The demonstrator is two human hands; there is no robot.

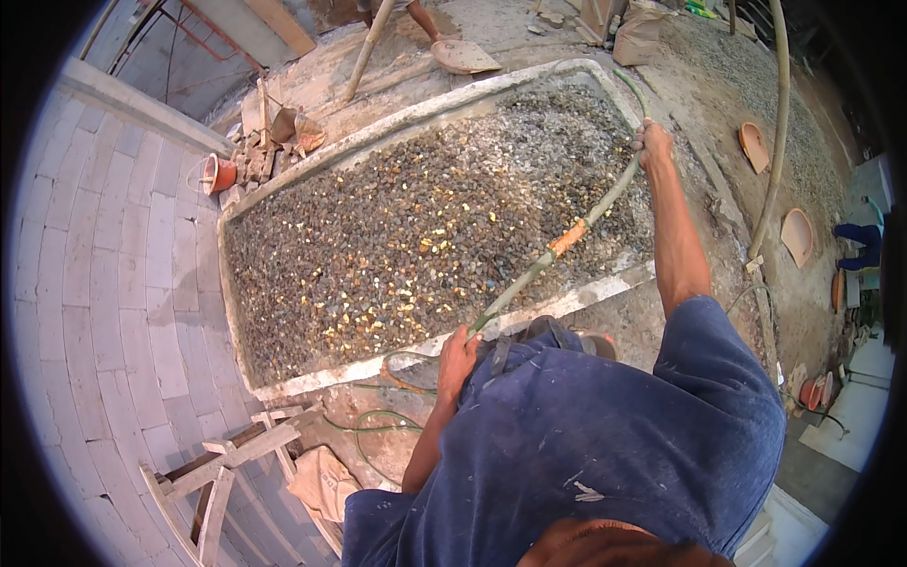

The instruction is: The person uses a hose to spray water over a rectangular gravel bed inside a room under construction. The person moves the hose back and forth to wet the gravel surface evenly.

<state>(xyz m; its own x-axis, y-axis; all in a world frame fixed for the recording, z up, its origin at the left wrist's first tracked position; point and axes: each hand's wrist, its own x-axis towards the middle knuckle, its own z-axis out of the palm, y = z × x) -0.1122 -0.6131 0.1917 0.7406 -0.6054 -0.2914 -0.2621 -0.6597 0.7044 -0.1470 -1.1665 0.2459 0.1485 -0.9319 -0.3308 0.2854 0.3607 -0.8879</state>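
A green hose (529, 274) curves over the right end of a shallow concrete-edged bed full of wet gravel (397, 227). An orange wrapping (569, 238) covers part of its length. My left hand (458, 355) is closed round the hose at the bed's near edge, close to my body. Farther along, with my arm stretched out, my right hand (654, 144) grips it near the far right corner. Beyond that hand the hose runs on to the far rim (576, 66). Whitish patches and yellow bits show among the stones.
A grey block wall (123, 283) stands at left, with an orange bucket (218, 174) beside it. A wooden sawhorse (222, 463) is at lower left. Shallow pans (796, 236) lie on the right. At the far side another person's leg (424, 19) shows near a pan.
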